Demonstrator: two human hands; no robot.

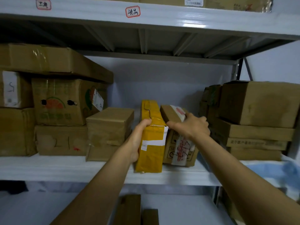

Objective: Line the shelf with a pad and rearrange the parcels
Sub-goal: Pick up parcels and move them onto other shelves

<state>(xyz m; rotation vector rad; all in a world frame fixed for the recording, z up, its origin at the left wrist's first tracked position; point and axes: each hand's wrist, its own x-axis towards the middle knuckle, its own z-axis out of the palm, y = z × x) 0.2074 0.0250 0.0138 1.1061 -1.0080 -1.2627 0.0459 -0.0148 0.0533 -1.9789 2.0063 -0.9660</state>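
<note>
Yellow parcel (151, 143) stands on edge mid-shelf, near the front lip, with the left grip (139, 137) curled round its left side. The right grip (190, 125) clasps the top of the taped brown box (178, 145), which touches the parcel's right side. The shelf (65, 168) looks already lined in white, so sorting remains. A plain carton (108, 132) sits just left of the parcel. Farther right, a narrow gap precedes the carton stack (253, 130).

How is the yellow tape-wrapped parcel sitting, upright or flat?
Upright: the yellow tape-wrapped parcel stands on its narrow edge, the left hand gripping its side.
</note>
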